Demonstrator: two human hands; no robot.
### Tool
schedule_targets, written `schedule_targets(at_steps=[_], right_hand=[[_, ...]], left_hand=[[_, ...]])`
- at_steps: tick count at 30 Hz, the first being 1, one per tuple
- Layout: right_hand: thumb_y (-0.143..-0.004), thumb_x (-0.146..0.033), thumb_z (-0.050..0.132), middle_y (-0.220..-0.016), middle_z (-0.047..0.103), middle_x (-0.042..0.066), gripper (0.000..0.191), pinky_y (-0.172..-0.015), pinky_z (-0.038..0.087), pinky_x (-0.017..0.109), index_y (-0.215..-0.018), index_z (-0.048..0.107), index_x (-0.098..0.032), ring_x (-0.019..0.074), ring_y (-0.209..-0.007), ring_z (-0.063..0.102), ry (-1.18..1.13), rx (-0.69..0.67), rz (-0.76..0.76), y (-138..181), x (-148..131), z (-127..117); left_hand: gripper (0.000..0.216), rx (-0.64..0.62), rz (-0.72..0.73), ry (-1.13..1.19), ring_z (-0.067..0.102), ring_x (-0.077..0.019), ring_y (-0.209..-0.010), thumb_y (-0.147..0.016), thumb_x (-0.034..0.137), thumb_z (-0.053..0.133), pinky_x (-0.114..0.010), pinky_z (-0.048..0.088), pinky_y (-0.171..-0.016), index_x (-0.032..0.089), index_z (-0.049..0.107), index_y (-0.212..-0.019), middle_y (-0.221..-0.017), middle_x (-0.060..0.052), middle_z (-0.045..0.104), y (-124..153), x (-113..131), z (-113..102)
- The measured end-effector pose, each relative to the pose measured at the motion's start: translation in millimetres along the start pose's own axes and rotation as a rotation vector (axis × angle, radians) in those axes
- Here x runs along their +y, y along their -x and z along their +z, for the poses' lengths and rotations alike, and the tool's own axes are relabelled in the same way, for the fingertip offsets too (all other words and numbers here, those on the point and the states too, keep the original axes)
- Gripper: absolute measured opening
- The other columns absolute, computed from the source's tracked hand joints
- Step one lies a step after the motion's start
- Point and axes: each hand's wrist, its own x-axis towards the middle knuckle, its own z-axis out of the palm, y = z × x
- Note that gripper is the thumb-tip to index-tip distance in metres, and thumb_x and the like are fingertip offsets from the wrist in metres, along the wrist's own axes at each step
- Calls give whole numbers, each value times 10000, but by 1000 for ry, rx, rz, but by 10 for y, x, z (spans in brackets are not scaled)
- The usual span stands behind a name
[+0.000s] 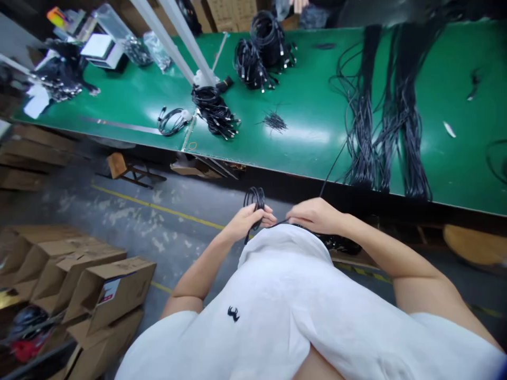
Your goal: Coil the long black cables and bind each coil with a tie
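Observation:
My left hand [249, 220] is closed round a small coil of black cable [255, 198], held in front of my waist, with one end hanging below. Close by on the right, my right hand [317, 215] is closed on the same cable, which runs between the two hands. From the right hand a strand of cable slants up toward the table edge and a long bundle of black cables [366, 137]. More long cables [410, 126] lie beside that bundle, their ends near the front edge.
On the green table [309, 132] lie coiled cable bundles [216, 113], a pile of short black ties [274, 121] and a single coil [173, 121]. White posts [178, 47] rise from it. Cardboard boxes [111, 295] and a wooden stool [122, 168] stand on the floor.

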Motion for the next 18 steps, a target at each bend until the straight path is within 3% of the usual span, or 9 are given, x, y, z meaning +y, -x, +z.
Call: schedule_targets(at_steps=[5, 9, 13, 16, 18], right_hand=[[-993, -412, 405, -786, 681, 44, 378, -623, 355, 221, -893, 679, -172, 131, -700, 594, -22, 33, 5, -189, 125, -190], [-969, -473, 441, -818, 687, 45, 395, -666, 389, 225, -868, 676, -172, 136, -729, 605, -119, 70, 45, -151, 287, -185], [-972, -484, 387, -888, 701, 72, 439, -764, 433, 258, -870, 680, -173, 165, -816, 627, -38, 185, 210, 217, 951, -206], [-977, -400, 313, -893, 710, 108, 467, -805, 440, 313, -825, 684, -161, 201, -829, 634, 225, 212, 477, 761, 1516, -113], [-966, -344, 313, -870, 717, 108, 446, -774, 445, 322, -790, 683, -166, 211, -801, 641, 313, 76, 619, 1047, 1619, 62]], left_hand=[[340, -308, -54, -54, 704, -205, -754, -820, 426, 694, -331, 546, -767, 111, 627, -927, -755, -103, 719, 39, -173, 258], [360, -331, -87, 62, 605, -133, -518, -788, 445, 716, -242, 484, -539, 112, 634, -898, -625, -46, 650, 25, -214, 358], [319, -324, -170, 211, 323, -32, -311, -760, 399, 743, -158, 281, -345, 103, 657, -844, -439, 52, 466, 124, -136, 254], [186, -202, 34, 417, 124, 6, -269, -785, 302, 716, -122, 174, -291, 124, 670, -817, -384, 121, 300, 282, 96, 18], [120, -49, 268, 542, 123, 10, -261, -823, 265, 677, -100, 174, -286, 149, 668, -849, -387, 129, 305, 369, 274, -147]])
